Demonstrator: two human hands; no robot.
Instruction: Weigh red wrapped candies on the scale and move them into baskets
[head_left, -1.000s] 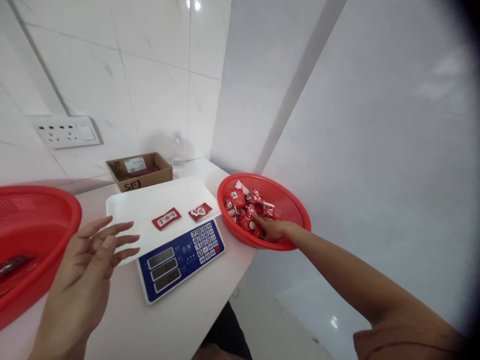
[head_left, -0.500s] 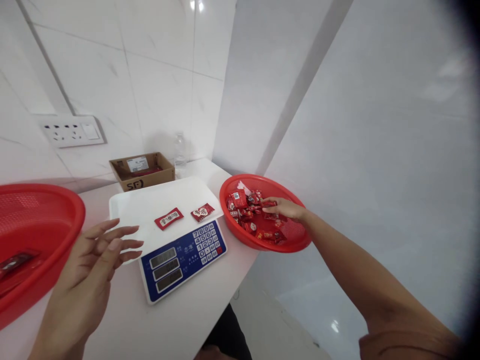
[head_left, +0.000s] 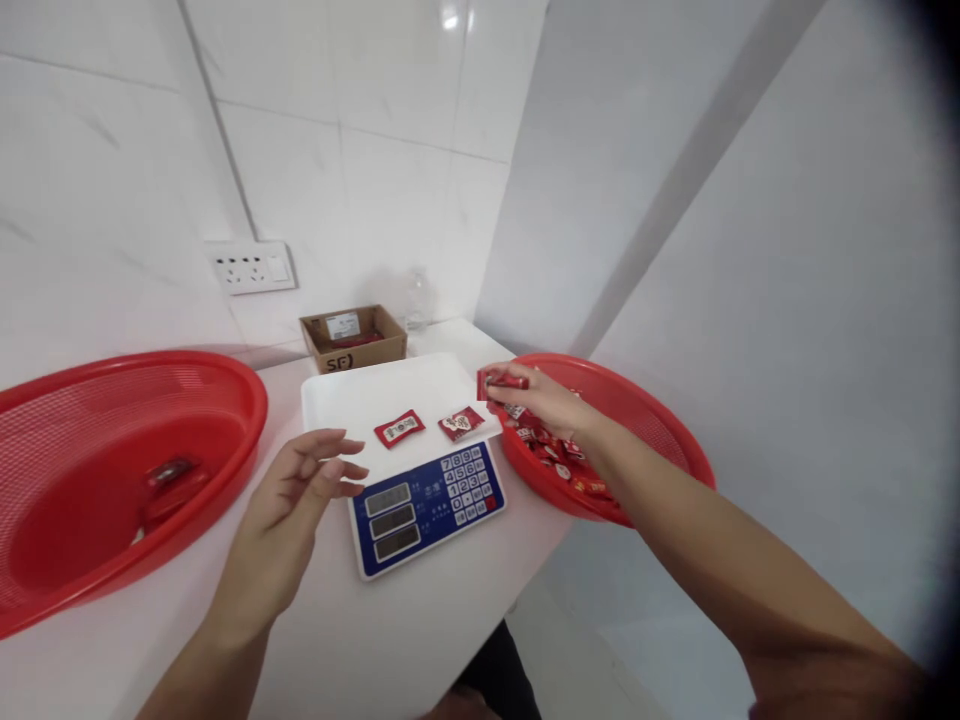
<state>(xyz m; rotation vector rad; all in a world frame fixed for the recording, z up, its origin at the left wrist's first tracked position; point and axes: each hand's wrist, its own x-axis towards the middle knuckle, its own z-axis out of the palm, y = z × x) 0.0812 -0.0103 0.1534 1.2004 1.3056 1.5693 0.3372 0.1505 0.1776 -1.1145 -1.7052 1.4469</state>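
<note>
A white and blue weighing scale (head_left: 424,500) stands on the white counter, with two red sachets (head_left: 399,429) (head_left: 460,422) lying on its white pan. My right hand (head_left: 534,398) pinches a red sachet (head_left: 501,381) over the near left rim of the red basket (head_left: 660,425), which holds several more sachets. My left hand (head_left: 296,505) hovers over the counter just left of the scale's display, fingers spread and holding nothing.
A large red basket (head_left: 112,400) on the left holds one dark red packet (head_left: 171,472). A brown cardboard box (head_left: 354,338) and a clear bottle (head_left: 417,300) stand at the back wall under a socket strip (head_left: 250,267). The counter's edge falls away at the front right.
My right hand has lifted out of the right basket with a sachet and moved left towards the scale pan. The view has swung left, bringing the left basket further into sight.
</note>
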